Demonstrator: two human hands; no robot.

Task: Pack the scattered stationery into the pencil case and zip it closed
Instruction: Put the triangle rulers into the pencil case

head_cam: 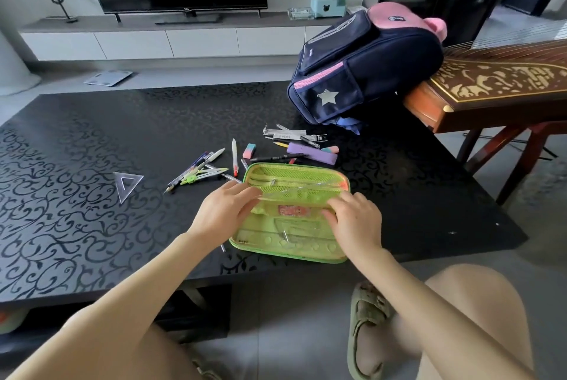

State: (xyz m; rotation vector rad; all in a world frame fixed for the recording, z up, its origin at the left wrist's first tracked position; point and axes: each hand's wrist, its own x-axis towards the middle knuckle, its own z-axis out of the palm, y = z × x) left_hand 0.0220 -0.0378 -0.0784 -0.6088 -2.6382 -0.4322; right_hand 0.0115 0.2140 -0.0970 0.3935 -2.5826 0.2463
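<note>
black scroll-patterned table (76,149) — on it an open green pencil case (294,183), loose pens (196,171), a clear set square (123,197), a backpack (368,72).

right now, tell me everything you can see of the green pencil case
The pencil case is lime green, fabric by its look, and lies open flat near the front edge of the black patterned table. Its far half carries a zipped mesh pocket; a pink label sits at the fold. The left hand and right hand touch its middle; their grip is unclear.

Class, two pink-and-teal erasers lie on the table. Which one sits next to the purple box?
The right-hand eraser, just behind the purple box; the other eraser lies farther left, beside the orange-tipped white pen.
</note>
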